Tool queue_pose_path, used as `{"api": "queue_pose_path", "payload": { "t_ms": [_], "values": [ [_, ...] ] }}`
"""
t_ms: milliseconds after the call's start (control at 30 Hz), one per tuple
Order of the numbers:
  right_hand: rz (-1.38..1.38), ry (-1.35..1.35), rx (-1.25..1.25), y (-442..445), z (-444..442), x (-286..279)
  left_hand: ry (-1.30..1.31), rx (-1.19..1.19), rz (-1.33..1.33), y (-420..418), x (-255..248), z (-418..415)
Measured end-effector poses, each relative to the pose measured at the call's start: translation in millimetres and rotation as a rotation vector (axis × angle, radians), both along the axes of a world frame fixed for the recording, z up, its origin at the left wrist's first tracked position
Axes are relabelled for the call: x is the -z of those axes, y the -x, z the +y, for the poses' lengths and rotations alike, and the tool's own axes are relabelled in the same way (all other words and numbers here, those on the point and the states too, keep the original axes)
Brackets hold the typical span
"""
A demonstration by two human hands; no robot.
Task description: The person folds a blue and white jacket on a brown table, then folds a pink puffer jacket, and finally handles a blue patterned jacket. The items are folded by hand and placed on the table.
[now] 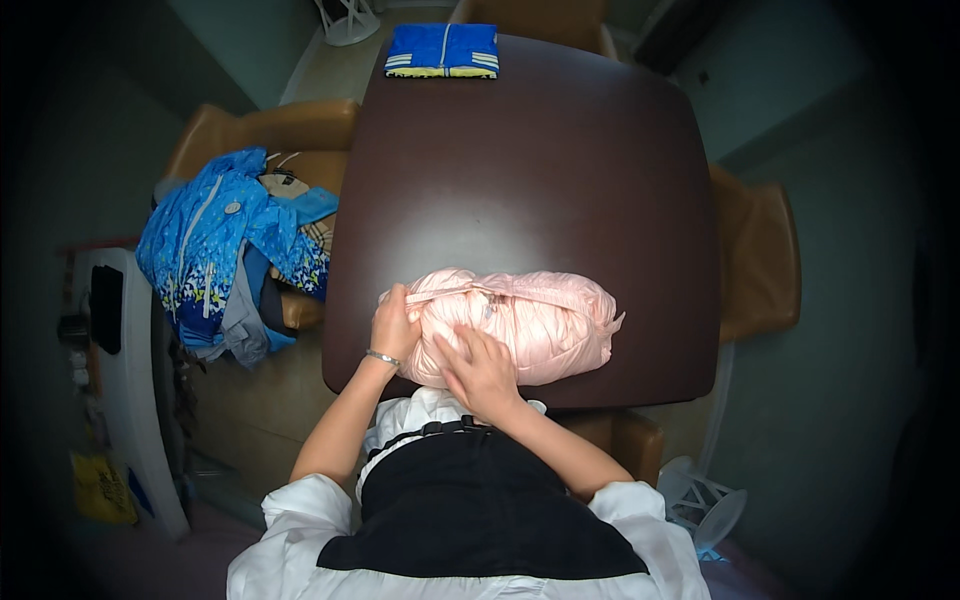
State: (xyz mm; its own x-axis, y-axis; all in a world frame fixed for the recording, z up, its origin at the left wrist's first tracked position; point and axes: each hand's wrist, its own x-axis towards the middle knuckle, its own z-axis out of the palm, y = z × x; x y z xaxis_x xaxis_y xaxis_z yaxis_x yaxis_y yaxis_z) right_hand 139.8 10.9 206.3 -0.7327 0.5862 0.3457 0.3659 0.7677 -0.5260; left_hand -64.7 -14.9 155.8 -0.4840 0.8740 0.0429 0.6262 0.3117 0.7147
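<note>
A puffy pale pink bundle of shiny quilted fabric lies at the near edge of the dark brown table. It looks like a rolled padded garment, with a band of the same cloth running along its top. My left hand grips the left end of the bundle and this band, its fingertips partly hidden in the cloth. My right hand rests on the front of the bundle, fingers spread and pressed against the fabric. A small dark and grey detail shows between the folds near the bundle's middle.
At the table's far edge lies a folded blue jacket. A tan chair on the left bears a heap of clothes with a blue patterned jacket. Another tan chair stands right. A white counter holds a black device.
</note>
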Motion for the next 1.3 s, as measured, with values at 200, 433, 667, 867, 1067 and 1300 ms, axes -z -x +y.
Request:
{"api": "queue_pose_path", "payload": {
  "t_ms": [200, 433, 667, 867, 1067, 1300],
  "values": [
    [-0.101, -0.037, 0.095, 27.5, 13.6, 16.8, 0.028, 0.095, -0.017, 9.2, -26.9, -0.5],
    [-0.205, -0.042, 0.119, 43.7, 28.1, 47.6, -0.034, 0.36, -0.113, -6.4, -64.7, 7.2],
    [-0.182, 0.005, 0.081, 43.7, 38.2, 52.7, -0.12, 0.429, 0.075, -20.3, -43.2, -31.4],
    [-0.101, 0.148, 0.163, 59.1, 45.2, 42.6, -0.244, 0.234, 0.327, 4.1, -8.4, -46.4],
    [-0.27, 0.081, 0.234, 75.7, 49.3, 38.4, -0.191, 0.153, 0.37, 17.2, 6.6, -45.4],
    [-0.405, 0.044, 0.282, 83.8, 51.8, 38.0, -0.113, 0.096, 0.34, 18.4, 0.3, -48.7]
  ]
}}
